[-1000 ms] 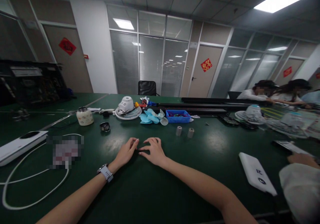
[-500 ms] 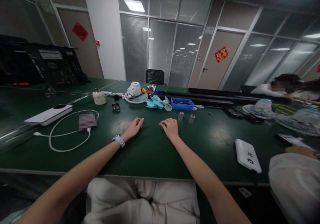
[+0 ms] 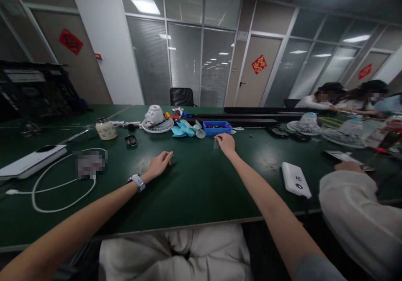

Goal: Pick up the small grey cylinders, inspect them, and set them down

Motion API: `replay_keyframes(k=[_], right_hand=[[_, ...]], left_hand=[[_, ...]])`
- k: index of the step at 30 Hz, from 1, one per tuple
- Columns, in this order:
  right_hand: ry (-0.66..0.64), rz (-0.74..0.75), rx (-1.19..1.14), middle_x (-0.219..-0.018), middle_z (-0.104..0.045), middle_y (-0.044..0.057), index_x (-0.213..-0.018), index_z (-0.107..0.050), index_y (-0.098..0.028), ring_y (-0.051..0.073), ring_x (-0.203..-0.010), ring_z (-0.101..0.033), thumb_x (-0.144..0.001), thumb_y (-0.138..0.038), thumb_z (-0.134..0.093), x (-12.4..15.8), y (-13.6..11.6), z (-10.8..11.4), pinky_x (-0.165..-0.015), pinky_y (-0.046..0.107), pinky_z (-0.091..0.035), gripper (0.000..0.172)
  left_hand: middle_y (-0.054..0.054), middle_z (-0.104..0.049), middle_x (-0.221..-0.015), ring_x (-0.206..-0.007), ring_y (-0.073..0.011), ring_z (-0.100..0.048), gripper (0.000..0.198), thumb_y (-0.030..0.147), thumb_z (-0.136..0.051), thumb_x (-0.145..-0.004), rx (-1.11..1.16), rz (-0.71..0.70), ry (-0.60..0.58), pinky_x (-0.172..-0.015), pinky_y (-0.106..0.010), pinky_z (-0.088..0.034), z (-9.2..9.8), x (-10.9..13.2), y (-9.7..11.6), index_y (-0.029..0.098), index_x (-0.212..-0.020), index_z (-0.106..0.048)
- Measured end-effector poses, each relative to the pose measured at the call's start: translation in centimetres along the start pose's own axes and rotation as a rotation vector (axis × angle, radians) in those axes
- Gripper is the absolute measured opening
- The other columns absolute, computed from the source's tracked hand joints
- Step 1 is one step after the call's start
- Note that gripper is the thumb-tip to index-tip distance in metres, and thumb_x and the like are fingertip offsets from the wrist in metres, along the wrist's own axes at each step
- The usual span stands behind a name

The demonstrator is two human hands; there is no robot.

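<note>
My right hand [image 3: 226, 144] is at the near side of the blue box, its fingertips bent together over the top of a small grey cylinder [image 3: 216, 144]. The cylinder stands upright on the green table, and the fingers hide part of it. A second such cylinder is not visible; my hand covers that spot. My left hand [image 3: 158, 164] rests on the table to the left, with loosely bent fingers and nothing in it. A watch [image 3: 137, 181] is on that wrist. Light-blue fan blades [image 3: 184, 128] lie beyond, between my hands.
Beyond my hands are the blue box [image 3: 205, 128] of small parts and a white fan housing [image 3: 154, 115]. Leftward are a patterned jar [image 3: 106, 129], a black lid [image 3: 131, 141] and a white cable [image 3: 52, 207]. A white power bank [image 3: 295, 179] and a co-worker's sleeve [image 3: 345, 193] are at right.
My right hand has moved forward and right to a grey cylinder. My left hand stays on the table with little movement. The view has turned somewhat to the right.
</note>
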State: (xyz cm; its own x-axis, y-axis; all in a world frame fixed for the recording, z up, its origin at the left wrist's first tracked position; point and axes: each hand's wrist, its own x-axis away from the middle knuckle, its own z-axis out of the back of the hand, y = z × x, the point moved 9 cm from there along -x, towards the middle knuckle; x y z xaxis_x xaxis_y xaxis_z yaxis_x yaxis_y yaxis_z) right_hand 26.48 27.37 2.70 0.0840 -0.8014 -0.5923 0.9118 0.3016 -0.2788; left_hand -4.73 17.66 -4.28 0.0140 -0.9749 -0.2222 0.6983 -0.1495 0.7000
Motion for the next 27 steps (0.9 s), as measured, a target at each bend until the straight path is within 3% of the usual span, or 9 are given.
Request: replay_keyframes(k=[7, 21, 27], right_hand=[[-0.053, -0.035, -0.029, -0.098, -0.072, 0.005, -0.094, -0.074, -0.023, 0.019, -0.088, -0.065, -0.092, -0.034, -0.052, -1.8, 1.7, -2.5, -0.079, 0.026, -0.045, 0.025], [-0.075, 0.013, -0.087, -0.092, -0.074, 0.004, -0.09, -0.075, -0.024, 0.021, -0.084, -0.067, -0.09, -0.031, -0.05, -2.4, 3.3, -3.2, -0.077, 0.028, -0.046, 0.026], [-0.026, -0.061, -0.049, -0.093, -0.074, 0.004, -0.097, -0.074, -0.025, 0.021, -0.084, -0.067, -0.09, -0.036, -0.05, -1.6, 3.6, -2.4, -0.074, 0.028, -0.046, 0.027]], left_hand=[[-0.002, -0.064, -0.078, -0.072, -0.0183, -0.059, 0.051, 0.06, -0.034, -0.088, 0.124, -0.028, -0.047, -0.068, -0.03, -0.044, -0.3, -0.8, -1.1, 0.02, -0.109, -0.057], [-0.003, -0.064, -0.079, -0.075, -0.0195, -0.059, 0.049, 0.058, -0.033, -0.09, 0.114, -0.019, -0.06, -0.073, -0.033, -0.045, -0.5, -0.5, -1.2, 0.021, -0.112, -0.055], [-0.002, -0.065, -0.078, -0.073, -0.0184, -0.059, 0.05, 0.059, -0.034, -0.089, 0.113, -0.015, -0.023, -0.071, -0.031, -0.044, -0.4, -0.5, -1.4, 0.019, -0.109, -0.056]])
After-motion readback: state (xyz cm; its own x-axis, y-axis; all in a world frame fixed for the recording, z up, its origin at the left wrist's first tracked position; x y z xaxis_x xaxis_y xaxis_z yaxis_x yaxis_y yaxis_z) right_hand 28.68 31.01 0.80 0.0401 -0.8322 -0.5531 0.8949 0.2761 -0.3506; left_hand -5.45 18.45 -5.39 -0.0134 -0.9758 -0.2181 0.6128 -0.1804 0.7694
